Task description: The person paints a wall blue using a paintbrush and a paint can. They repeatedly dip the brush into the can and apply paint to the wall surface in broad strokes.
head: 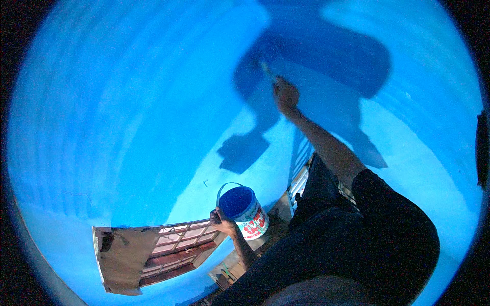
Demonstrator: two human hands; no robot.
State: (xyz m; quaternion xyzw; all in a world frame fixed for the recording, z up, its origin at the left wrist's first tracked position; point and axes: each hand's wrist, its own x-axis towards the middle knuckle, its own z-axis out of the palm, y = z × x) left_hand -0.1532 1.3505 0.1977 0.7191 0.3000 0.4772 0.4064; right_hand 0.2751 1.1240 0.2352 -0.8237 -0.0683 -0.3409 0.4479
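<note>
My right hand (286,95) grips the handle of a paintbrush (267,69), which is blurred. The brush's tip is up against a light blue wall (160,137), inside the dark shadow of my body. Lower down, my left hand (223,223) holds a white plastic bucket (254,223) with red and green printing, at its rim and near its raised handle. Blue paint (235,201) coats the inside of the bucket; how full it is cannot be told.
At lower left is a window (180,252) with a reddish frame and grid, beside a brown covering (128,260). Below my right arm, part of what looks like a ladder (300,185) shows next to my dark-clad leg (321,191). A dark object (481,149) stands at the right rim.
</note>
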